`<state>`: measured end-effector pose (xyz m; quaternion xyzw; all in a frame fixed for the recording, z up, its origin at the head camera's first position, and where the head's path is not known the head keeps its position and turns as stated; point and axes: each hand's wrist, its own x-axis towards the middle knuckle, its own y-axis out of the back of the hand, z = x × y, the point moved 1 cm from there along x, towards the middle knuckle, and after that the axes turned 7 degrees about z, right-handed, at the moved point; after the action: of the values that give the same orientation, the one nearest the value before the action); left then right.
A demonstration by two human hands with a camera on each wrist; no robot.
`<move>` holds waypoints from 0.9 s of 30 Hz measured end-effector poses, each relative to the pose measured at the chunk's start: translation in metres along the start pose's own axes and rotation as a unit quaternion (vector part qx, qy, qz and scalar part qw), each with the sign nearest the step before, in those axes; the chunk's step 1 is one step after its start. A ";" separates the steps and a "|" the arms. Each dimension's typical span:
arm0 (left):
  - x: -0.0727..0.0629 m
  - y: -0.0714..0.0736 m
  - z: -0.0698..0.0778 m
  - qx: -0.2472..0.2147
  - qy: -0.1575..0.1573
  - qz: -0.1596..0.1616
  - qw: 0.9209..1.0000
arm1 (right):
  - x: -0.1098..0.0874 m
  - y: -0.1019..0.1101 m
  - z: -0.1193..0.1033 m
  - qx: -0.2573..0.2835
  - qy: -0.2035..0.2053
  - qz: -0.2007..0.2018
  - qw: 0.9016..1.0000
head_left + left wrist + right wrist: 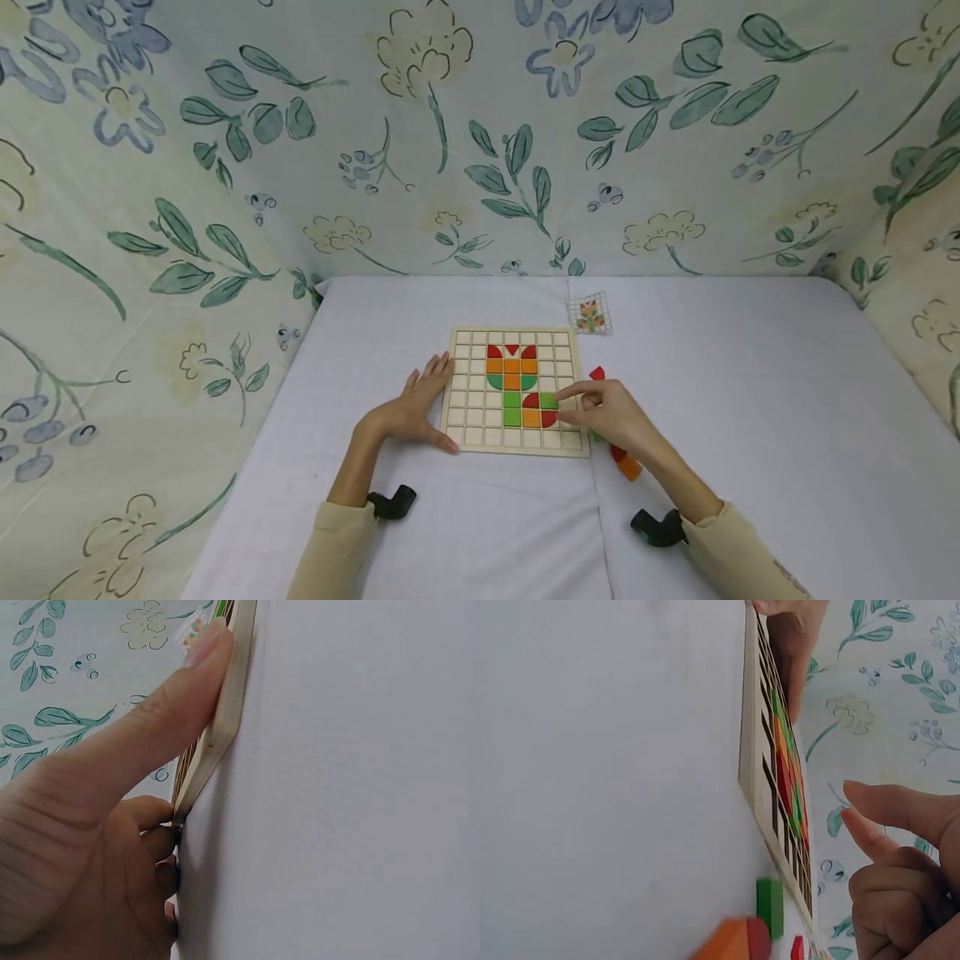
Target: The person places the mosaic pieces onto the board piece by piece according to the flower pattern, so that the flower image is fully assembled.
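Note:
A wooden grid board lies on the table. Red, orange and green tiles fill some of its squares in a tulip-like pattern. My left hand lies spread along the board's left side, its thumb against the near edge and its fingertips touching the left edge. Over the lower right part of the tiles is my right hand. Its thumb and index finger are apart with nothing seen between them, and the other fingers are curled in. The index fingertip is near a light green tile.
A small pattern card lies beyond the board's far right corner. Loose pieces lie along the right side: a red one, a green block and an orange block. Flowered cloth hangs behind the white-covered table.

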<state>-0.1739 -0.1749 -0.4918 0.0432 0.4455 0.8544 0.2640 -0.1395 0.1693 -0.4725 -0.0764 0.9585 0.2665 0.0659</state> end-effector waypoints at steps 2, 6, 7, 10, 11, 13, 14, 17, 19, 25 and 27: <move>0.000 -0.001 -0.001 0.001 0.003 -0.002 1.000 | -0.004 0.014 0.005 -0.009 -0.008 0.009 1.000; 0.000 -0.002 -0.002 -0.001 0.003 -0.003 1.000 | -0.014 0.041 0.017 -0.035 -0.015 0.037 0.999; 0.000 -0.002 -0.002 -0.001 0.005 -0.003 1.000 | -0.017 0.047 0.021 -0.041 -0.015 0.044 0.998; 0.000 -0.002 -0.002 -0.005 0.003 -0.001 1.000 | -0.024 0.063 0.032 -0.059 -0.018 0.061 0.996; -0.001 -0.002 -0.002 -0.006 0.003 0.000 1.000 | -0.026 0.067 0.036 -0.064 -0.019 0.066 0.996; -0.001 -0.002 -0.001 -0.009 0.001 0.002 1.000 | -0.030 0.075 0.044 -0.073 -0.027 0.069 0.995; -0.001 -0.002 -0.001 -0.011 0.000 0.004 1.000 | -0.031 0.078 0.048 -0.075 -0.032 0.069 0.994; -0.001 -0.002 0.000 -0.010 0.000 0.004 1.000 | -0.035 0.085 0.059 -0.070 -0.051 0.057 0.995; -0.001 -0.002 0.000 -0.010 0.000 0.004 1.000 | -0.038 0.088 0.065 -0.064 -0.063 0.044 0.995; 0.000 -0.001 -0.001 -0.005 0.003 0.001 1.000 | -0.041 0.089 0.078 -0.049 -0.088 0.013 0.995; 0.001 -0.001 -0.001 -0.005 0.004 0.001 1.000 | -0.042 0.089 0.080 -0.051 -0.091 0.007 0.995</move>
<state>-0.1742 -0.1747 -0.4935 0.0389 0.4424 0.8569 0.2618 -0.1080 0.2912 -0.4892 -0.0487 0.9342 0.3215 0.1470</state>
